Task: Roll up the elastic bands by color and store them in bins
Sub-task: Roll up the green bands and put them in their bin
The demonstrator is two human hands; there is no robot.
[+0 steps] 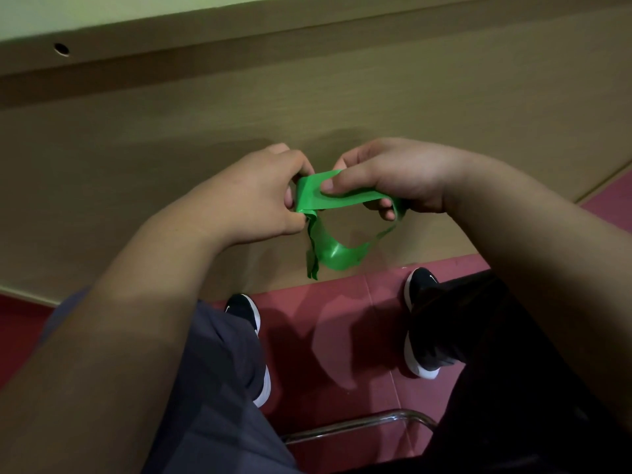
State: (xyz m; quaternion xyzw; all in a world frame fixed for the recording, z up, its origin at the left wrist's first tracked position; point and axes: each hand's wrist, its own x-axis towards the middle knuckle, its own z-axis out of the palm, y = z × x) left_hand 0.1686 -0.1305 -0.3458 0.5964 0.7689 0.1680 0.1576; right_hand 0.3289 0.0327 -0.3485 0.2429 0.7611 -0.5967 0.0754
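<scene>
A seated person holds a green elastic band (316,196) in mid-air between both hands, just above the middle of the view, in front of a brown wooden panel (307,97); the left hand (260,200), at the band's 9 o'clock, has thumb and fingers pinched tight on a bunched fold of it; the right hand (393,176), at its 3 o'clock, clamps the flat strip between the thumb on top and curled fingers below; the rest of the band sags in a loose loop toward 6 o'clock, a crumpled end dangling at 7 o'clock; lower down, a left shoe (244,311) and a right shoe (419,289), black with white soles, rest on a red floor (325,336); a chrome bar (359,422) crosses at 6 o'clock near the bottom edge.
</scene>
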